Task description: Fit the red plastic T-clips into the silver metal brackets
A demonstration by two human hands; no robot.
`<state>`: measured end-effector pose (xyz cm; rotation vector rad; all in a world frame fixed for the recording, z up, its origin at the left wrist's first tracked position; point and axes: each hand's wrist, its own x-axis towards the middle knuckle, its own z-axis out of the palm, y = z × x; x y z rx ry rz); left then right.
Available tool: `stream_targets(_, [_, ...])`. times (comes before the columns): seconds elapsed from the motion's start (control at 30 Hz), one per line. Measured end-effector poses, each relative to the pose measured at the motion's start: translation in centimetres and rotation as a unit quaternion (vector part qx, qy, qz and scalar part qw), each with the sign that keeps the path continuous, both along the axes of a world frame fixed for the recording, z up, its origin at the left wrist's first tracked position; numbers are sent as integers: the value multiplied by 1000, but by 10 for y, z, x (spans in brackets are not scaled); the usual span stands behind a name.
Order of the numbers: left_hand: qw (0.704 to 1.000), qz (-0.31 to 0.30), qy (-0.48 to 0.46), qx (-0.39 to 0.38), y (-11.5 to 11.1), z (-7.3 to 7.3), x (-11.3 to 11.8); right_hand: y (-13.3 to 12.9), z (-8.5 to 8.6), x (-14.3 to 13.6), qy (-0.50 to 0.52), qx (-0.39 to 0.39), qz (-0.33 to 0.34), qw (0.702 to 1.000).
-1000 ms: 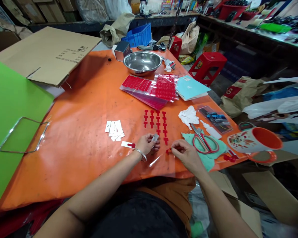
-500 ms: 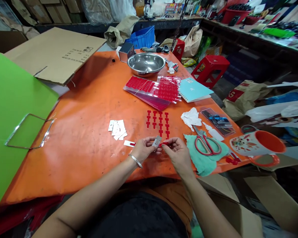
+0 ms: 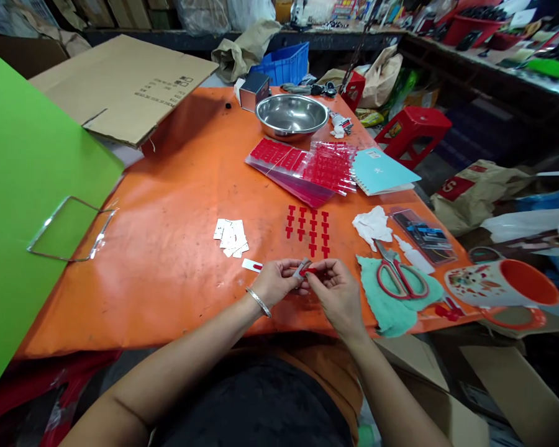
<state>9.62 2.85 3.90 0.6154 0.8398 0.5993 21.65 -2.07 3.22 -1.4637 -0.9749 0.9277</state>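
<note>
My left hand (image 3: pixel 276 284) is closed on a small flat grey piece (image 3: pixel 300 268), seen nearly edge-on between thumb and fingers. Pinched in my right hand (image 3: pixel 339 293) is a small red piece (image 3: pixel 310 270), which meets the grey piece; whether the two are joined I cannot tell. Beside the left fingers lies a white card with a red mark (image 3: pixel 249 264). A loose pile of white cards (image 3: pixel 233 238) is farther left. Beyond my hands, red T-shaped pieces (image 3: pixel 313 236) lie in rows on the orange tabletop (image 3: pixel 177 248).
Red-and-grey scissors (image 3: pixel 403 279) rest on a green cloth (image 3: pixel 382 313) at right, near an orange-and-white mug (image 3: pixel 475 282). Red sheets (image 3: pixel 298 167), a blue notebook (image 3: pixel 384 171) and a steel bowl (image 3: pixel 291 118) sit farther back. A cardboard sheet (image 3: pixel 121 87) covers the back left.
The grey piece in my left hand has turned from showing its face to nearly edge-on. Both hands keep their grip close together. The view has shifted, so the table things appear farther right.
</note>
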Motion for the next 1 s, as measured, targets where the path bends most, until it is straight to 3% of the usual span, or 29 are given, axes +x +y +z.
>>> stream_targets(1.0, [999, -30, -1, 38, -1, -5, 0, -2, -3, 3, -97, 5, 8, 995])
